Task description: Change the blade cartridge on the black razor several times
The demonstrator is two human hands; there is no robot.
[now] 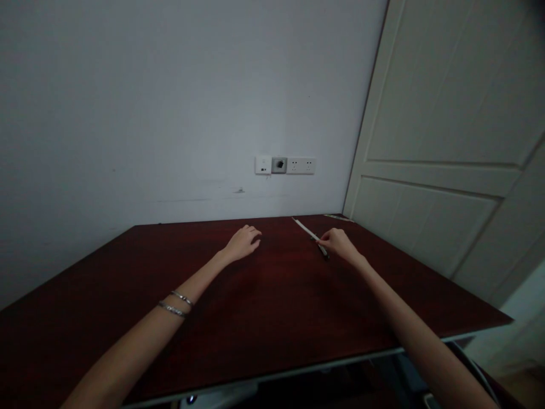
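My right hand (338,243) pinches a small sword-like piece (305,228) between thumb and fingers, close to where its long pale blade meets a dark handle. The blade slants away toward the back of the dark red table (272,295), and the handle end points back toward me. Whether the piece rests on the tabletop or is slightly raised, I cannot tell. To the left, my left hand (242,243) is held palm down at the tabletop, fingers loosely apart and holding nothing. Two silver bracelets (175,307) circle that forearm.
A thin pale strip (339,217) lies at the table's back right corner. White sockets (300,165) and a grey plate (279,165) sit on the wall behind. A pale panelled door (430,199) stands along the right side. Below the front edge is an open space with items.
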